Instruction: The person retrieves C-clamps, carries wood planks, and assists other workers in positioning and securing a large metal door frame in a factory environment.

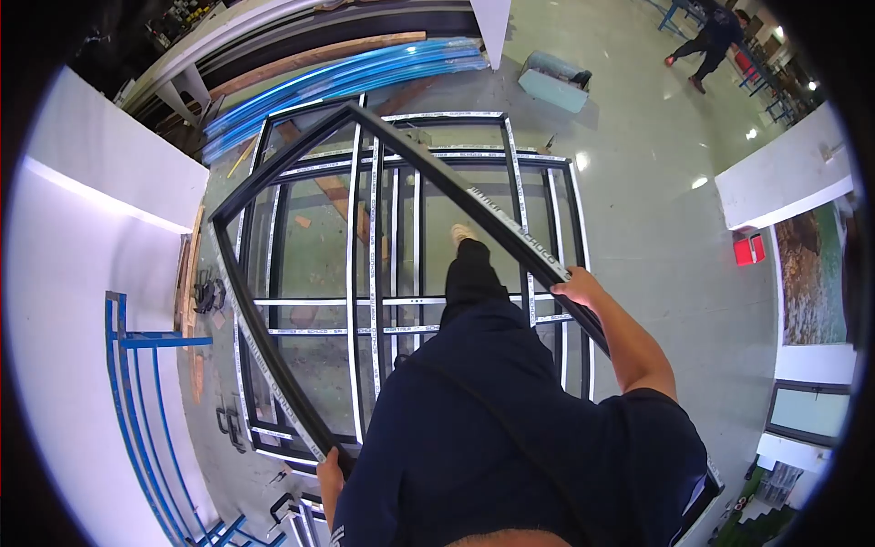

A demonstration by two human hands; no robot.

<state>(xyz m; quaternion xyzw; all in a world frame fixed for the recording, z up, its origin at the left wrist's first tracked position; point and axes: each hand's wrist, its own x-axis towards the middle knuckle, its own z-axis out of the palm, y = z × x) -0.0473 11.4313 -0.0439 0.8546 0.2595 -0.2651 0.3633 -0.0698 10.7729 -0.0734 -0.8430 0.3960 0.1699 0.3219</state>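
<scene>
A dark rectangular frame (pixel 428 164) with printed tape along its sides is held up at an angle in front of my body. My right hand (pixel 576 288) is closed around its right side. Lower down on the left, my left hand (pixel 330 467) grips the opposite side near my hip. Beneath it, several larger black frames with white taped bars (pixel 353 264) lie stacked, overlapping one another. One shoe (pixel 463 234) shows through the openings of these frames.
Blue-wrapped profiles (pixel 346 87) lie at the upper left beside a bench. A pale blue box (pixel 553 82) is on the floor ahead. Another person (pixel 715 41) is at the upper right. A blue metal rack (pixel 150 342) stands left; a red box (pixel 749 250) is right.
</scene>
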